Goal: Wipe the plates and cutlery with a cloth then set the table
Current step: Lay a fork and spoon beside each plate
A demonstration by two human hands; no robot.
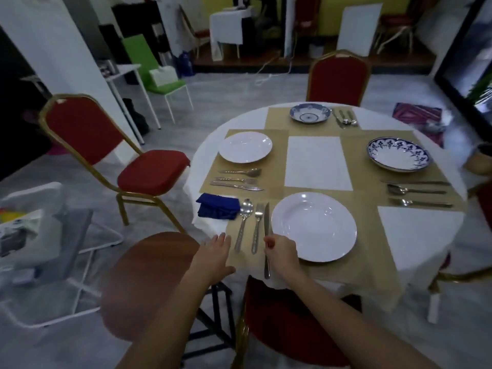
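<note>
Round table: right fingers pinch knife between fork and plate; left fingers spread.

White plate: glossy, smooth, glazed look. Patterned plate: equally glossy. Spoon, fork, knife: bright polished metal; spoon and fork handles textured. Cloth: blue fabric, matt, creased. Mat: tan, matt. Surface: covered in white matt fabric. Chair: red upholstery, shiny gold metal frame. Stool: brown wood, smooth sheen.
</note>
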